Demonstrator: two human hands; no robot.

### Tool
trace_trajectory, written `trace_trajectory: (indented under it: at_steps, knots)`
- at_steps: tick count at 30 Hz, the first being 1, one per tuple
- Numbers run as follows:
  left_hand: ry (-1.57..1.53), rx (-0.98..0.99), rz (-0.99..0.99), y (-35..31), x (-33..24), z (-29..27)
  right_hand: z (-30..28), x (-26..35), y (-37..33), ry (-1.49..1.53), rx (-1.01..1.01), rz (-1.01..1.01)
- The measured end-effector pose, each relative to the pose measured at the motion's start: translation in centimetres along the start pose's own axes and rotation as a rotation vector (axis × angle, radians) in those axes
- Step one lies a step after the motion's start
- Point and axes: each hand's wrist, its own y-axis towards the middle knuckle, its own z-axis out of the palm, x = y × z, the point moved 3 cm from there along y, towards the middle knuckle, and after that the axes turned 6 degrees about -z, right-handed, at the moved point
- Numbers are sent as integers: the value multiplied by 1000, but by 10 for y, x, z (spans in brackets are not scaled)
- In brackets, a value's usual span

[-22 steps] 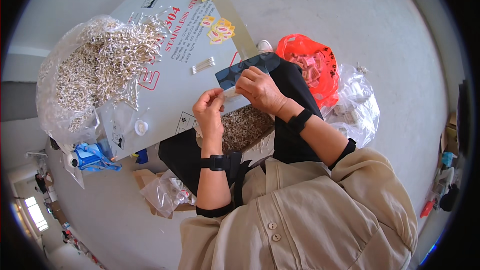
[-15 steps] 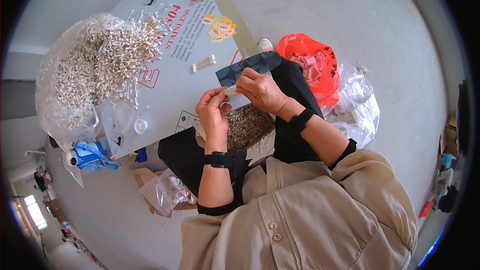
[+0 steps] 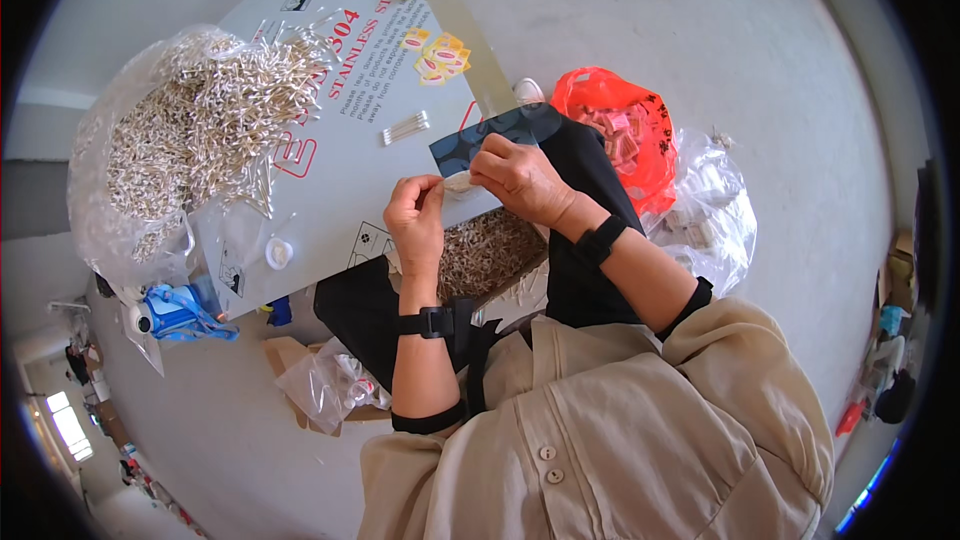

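Between my two hands, over the table's near edge, is a small whitish packet (image 3: 458, 182); its contents are too small to make out. My left hand (image 3: 414, 225) pinches its left end between thumb and fingers. At the other end, my right hand (image 3: 525, 182) grips it with curled fingers. Below them, a cardboard box full of loose cotton swabs (image 3: 487, 255) rests by my lap. A short row of cotton swabs (image 3: 405, 128) lies on the table beyond my left hand. Dark blue patterned material (image 3: 462, 152) shows behind my right hand.
A big clear bag (image 3: 95, 155) spills a heap of cotton swabs (image 3: 215, 110) on the left of the metal-sheet table (image 3: 340, 180). Yellow-and-white cards (image 3: 443, 58) lie farther back. A red bag (image 3: 655, 165) of pink packets and a clear bag (image 3: 715, 225) stand on the right.
My left hand has shifted slightly left and its fingers have drawn closer together at the packet's end. My right hand has barely moved.
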Motion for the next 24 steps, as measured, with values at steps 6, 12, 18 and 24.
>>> trace_trajectory:
  at_steps: [6,12,18,24]
  knots:
    - [592,-18,530,-4,-22,7,-1,3,4,-70,-36,-83]
    - [357,30,401,-4,-17,4,0,3,6,-88,-32,-72]
    - [464,16,485,-5,-23,10,10,13,14,-92,-96,-135]
    - [507,-17,434,-10,-18,9,25,15,21,-190,-58,-207]
